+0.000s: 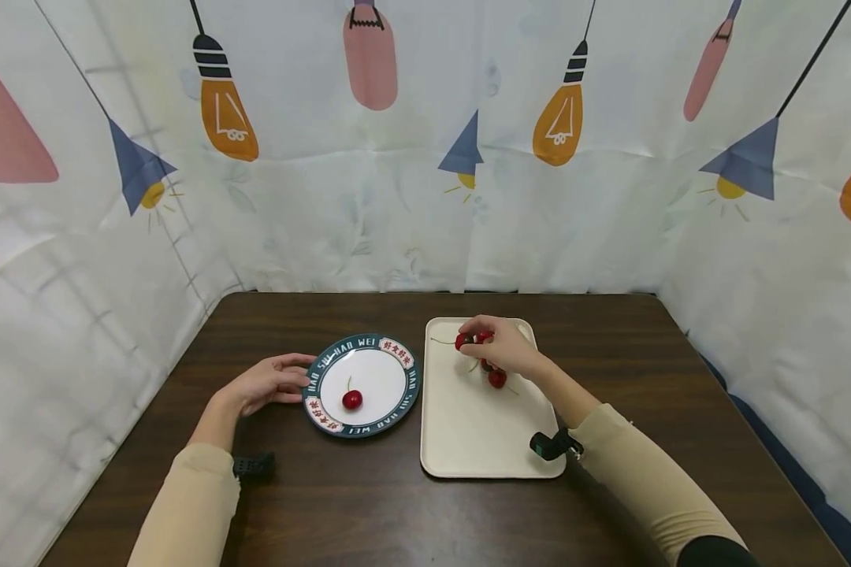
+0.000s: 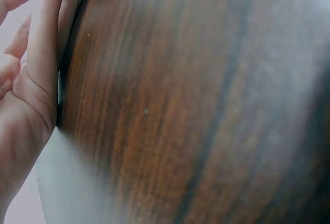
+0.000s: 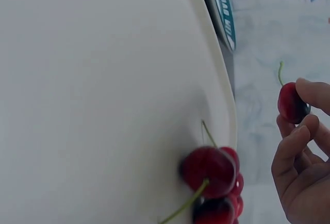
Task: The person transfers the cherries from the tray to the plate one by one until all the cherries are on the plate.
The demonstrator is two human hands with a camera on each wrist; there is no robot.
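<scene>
One Plated, One Pinched

On the surface [image 1: 369,508], the left hand [image 1: 273,382], fingers extended, touches a blue-rimmed plate [image 1: 412,386] bearing one cherry [image 1: 352,400]. Farther off, the right hand [image 1: 502,346] pinches a second cherry [image 3: 292,102] over the cream tray [image 1: 478,441], near more cherries [image 1: 497,379]. Behind hangs a printed curtain [image 1: 397,220].

Head view looks forward-down; wrist views sit close, the right sharing the tray [image 1: 482,441] with it.
</scene>
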